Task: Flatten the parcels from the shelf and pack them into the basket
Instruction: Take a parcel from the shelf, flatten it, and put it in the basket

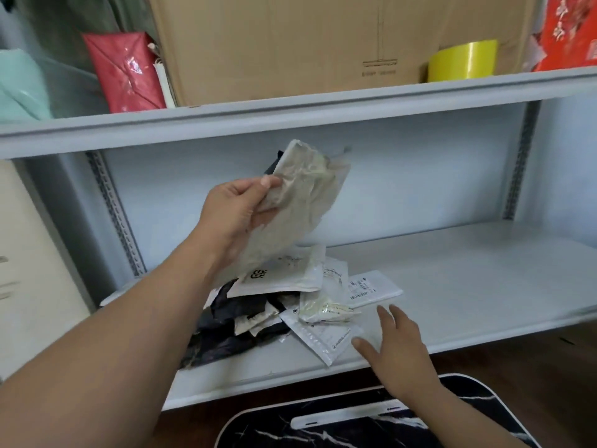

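Grey crumpled parcel [300,202] pinched in left hand [235,210], long axis tilted up-right; right hand [399,352] spread, empty.

This looks like a storage corner of a home or a small shop. A grey metal shelf [290,118] with slotted posts holds a big cardboard box [290,43], a roll of yellow tape [462,61] on the right, and a pile of mail bags [290,305] lower down.

Cardboard box [284,43], yellow tape roll [462,61] (upper shelf), red packet [124,72].
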A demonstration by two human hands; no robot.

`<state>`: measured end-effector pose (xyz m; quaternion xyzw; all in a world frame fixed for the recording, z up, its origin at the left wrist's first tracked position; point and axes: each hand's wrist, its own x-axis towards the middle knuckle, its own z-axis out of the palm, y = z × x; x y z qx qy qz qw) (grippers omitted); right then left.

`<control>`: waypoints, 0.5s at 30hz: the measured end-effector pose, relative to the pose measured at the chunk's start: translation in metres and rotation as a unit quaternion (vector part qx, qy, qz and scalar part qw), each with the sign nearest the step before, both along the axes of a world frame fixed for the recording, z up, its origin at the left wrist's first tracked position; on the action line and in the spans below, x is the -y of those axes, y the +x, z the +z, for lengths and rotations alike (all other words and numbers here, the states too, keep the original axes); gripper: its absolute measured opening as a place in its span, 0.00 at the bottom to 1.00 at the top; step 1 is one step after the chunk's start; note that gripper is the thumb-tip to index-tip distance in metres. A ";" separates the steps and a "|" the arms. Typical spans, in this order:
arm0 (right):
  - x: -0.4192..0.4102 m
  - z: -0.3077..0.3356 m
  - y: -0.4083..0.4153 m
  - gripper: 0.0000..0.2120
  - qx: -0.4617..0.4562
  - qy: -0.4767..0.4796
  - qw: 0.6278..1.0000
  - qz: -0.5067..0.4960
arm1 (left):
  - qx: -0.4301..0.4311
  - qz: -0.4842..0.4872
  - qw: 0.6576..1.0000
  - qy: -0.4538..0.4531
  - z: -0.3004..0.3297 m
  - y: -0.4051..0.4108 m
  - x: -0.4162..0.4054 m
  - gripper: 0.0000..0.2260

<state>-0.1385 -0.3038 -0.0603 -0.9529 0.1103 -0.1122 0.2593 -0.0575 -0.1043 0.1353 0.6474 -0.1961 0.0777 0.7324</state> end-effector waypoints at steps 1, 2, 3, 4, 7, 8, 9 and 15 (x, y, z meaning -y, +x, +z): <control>0.002 0.006 -0.005 0.39 0.006 0.037 0.999 -0.008 | -0.009 -0.019 0.999 -0.044 0.008 -0.011 -0.001 0.13; 0.005 0.010 -0.009 0.42 0.021 0.071 0.997 -0.016 | -0.018 -0.035 0.995 -0.088 0.014 -0.022 -0.005 0.14; 0.008 0.015 -0.015 0.45 0.040 0.105 0.993 -0.026 | -0.031 -0.050 0.989 -0.132 0.017 -0.033 -0.010 0.14; 0.013 0.017 -0.020 0.48 0.059 0.144 0.987 -0.040 | -0.046 -0.062 0.983 -0.169 0.018 -0.040 -0.014 0.13; 0.033 0.030 -0.044 0.59 0.080 0.283 0.953 -0.072 | -0.111 -0.081 0.958 -0.252 0.007 -0.065 -0.036 0.01; 0.039 0.033 -0.052 0.61 0.091 0.325 0.938 -0.078 | -0.130 -0.086 0.951 -0.268 -0.001 -0.070 -0.046 0.08; 0.045 0.037 -0.062 0.61 0.103 0.362 0.923 -0.083 | -0.151 -0.094 0.947 -0.268 -0.012 -0.077 -0.056 0.17; 0.057 0.020 -0.095 0.47 0.078 0.530 0.844 -0.024 | -0.277 -0.024 0.938 -0.208 -0.085 -0.116 -0.094 0.07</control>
